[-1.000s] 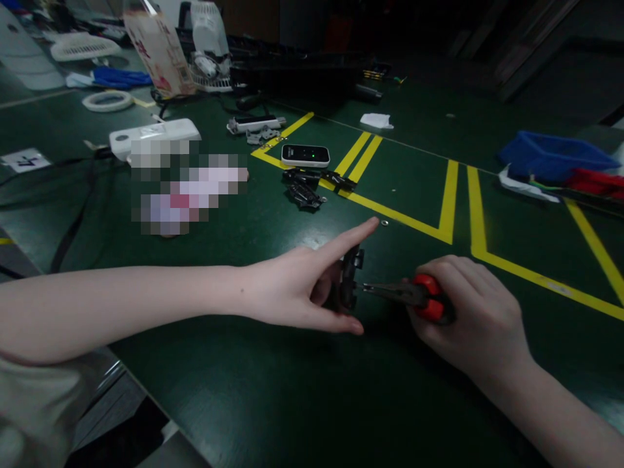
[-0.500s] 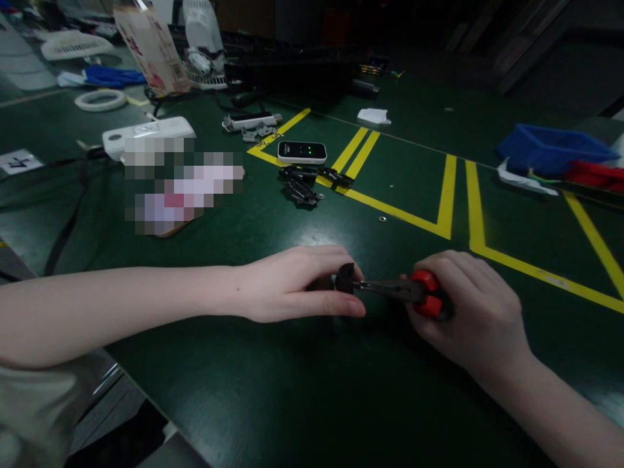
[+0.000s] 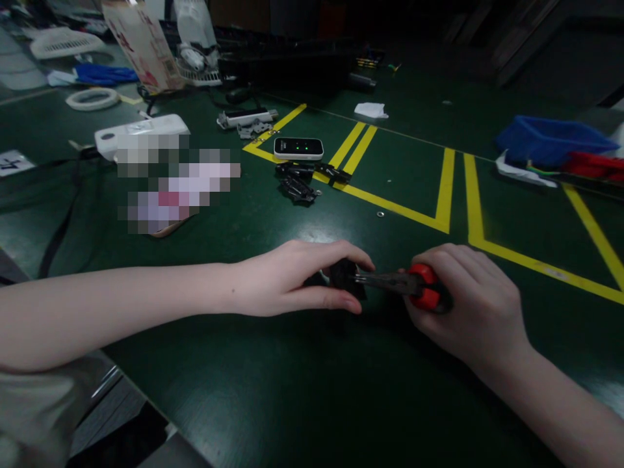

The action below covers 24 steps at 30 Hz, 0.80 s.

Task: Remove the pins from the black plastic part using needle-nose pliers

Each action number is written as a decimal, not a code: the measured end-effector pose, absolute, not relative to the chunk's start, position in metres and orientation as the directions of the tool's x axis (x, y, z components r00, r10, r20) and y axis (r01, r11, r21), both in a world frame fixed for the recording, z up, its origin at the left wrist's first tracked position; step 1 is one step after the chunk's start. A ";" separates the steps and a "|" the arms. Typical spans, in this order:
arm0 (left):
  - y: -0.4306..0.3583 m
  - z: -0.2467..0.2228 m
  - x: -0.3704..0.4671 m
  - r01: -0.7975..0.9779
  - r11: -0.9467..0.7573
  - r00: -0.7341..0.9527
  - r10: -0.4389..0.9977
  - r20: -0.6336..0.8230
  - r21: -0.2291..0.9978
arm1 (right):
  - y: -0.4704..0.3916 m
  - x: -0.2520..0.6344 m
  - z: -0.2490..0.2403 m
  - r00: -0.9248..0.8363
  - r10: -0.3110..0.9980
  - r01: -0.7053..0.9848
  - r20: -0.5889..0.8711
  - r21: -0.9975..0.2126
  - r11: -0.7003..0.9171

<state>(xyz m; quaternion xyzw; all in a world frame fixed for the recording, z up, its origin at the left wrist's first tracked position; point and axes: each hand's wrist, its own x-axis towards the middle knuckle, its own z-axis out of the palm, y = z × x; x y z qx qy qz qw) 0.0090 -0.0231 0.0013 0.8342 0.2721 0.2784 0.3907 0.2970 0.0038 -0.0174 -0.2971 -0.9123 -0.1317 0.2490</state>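
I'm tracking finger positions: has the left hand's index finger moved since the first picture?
Yes. The index finger of the left hand has curled toward the person, its tip now farther from the small metal ring.

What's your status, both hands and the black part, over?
Left hand around black part. Right hand on red-handled pliers, tips at the part. Small ring beyond both hands, seemingly out of the way.
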 end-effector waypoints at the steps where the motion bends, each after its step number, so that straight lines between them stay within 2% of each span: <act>1: -0.023 0.001 0.009 0.232 -0.549 0.698 0.669 0.255 0.803 | 0.003 0.297 -0.017 -0.700 0.476 0.608 0.533 0.095 0.788; 7: -0.025 0.001 0.011 0.219 -0.527 0.695 0.675 0.248 0.821 | 0.004 0.295 -0.014 -0.699 0.470 0.617 0.540 0.121 0.778; 16: -0.027 0.000 0.009 0.171 -0.390 0.678 0.713 0.180 0.905 | 0.002 0.297 -0.015 -0.670 0.510 0.651 0.539 0.097 0.753; 21: -0.028 0.000 0.010 0.130 -0.278 0.694 0.711 0.112 0.952 | 0.001 0.296 -0.015 -0.669 0.517 0.647 0.534 0.075 0.759; 24: -0.029 -0.001 0.012 0.065 -0.150 0.660 0.748 0.070 0.987 | 0.001 0.296 -0.016 -0.646 0.551 0.656 0.528 0.015 0.755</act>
